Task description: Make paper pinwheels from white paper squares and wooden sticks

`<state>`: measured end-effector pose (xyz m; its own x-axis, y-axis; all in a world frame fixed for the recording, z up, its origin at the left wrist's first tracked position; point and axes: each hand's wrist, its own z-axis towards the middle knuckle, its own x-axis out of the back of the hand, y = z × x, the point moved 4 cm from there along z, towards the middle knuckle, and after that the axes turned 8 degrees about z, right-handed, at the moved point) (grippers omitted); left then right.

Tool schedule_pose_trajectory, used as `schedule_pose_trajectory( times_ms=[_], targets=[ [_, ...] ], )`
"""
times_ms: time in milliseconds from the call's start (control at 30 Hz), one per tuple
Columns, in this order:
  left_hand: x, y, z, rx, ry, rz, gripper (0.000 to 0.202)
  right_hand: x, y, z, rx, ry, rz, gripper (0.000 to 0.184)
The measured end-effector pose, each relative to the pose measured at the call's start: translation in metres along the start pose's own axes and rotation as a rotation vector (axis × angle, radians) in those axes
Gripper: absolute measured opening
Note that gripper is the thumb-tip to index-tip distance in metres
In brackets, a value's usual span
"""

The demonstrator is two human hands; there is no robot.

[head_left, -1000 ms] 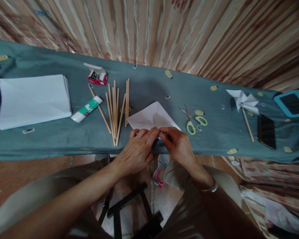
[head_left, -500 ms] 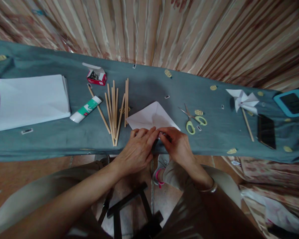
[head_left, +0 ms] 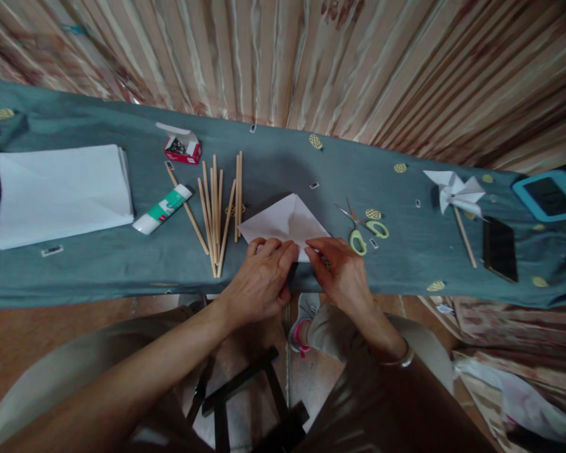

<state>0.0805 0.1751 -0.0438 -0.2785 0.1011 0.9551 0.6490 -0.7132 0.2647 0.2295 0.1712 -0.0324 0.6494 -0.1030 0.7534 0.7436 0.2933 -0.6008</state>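
Observation:
A white sheet of paper (head_left: 287,217), creased and angled to a point at the far side, lies in front of me near the table's front edge. My left hand (head_left: 259,274) grips its near left part, with bent fingers on top and the thumb hidden. On the near right side, my right hand (head_left: 342,270) pinches the paper between thumb and fingertips. Both hands cover much of the near edge. To the right of the paper lie scissors (head_left: 358,229) with green handles, blades spread. Several wooden sticks (head_left: 214,214) lie to its left.
Left of the sticks are a green and white glue tube (head_left: 163,209), an open red box (head_left: 183,151) of small metal pieces and a paper stack (head_left: 63,195). A paper pinwheel (head_left: 457,195), a dark phone (head_left: 500,248) and a blue-framed device (head_left: 549,194) lie at the right.
My right hand has shifted slightly right along the paper's near edge, and its fingertips are now apart from the left hand's. The left hand has hardly moved.

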Motion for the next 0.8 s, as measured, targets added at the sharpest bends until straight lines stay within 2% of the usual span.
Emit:
schedule_pose_trajectory(
  times_ms=[333, 533, 800],
  targets=[
    [-0.002, -0.003, -0.005, -0.014, 0.0, 0.024, 0.061, 0.013, 0.01, -0.002, -0.068, 0.059, 0.014, 0.022],
    [0.001, -0.003, 0.0, -0.013, 0.017, 0.03, 0.061, 0.014, 0.016, 0.001, -0.074, 0.084, -0.014, 0.025],
    [0.003, -0.006, -0.005, 0.02, 0.032, -0.044, 0.06, 0.019, 0.023, 0.0, -0.057, 0.139, -0.054, 0.026]
  ],
)
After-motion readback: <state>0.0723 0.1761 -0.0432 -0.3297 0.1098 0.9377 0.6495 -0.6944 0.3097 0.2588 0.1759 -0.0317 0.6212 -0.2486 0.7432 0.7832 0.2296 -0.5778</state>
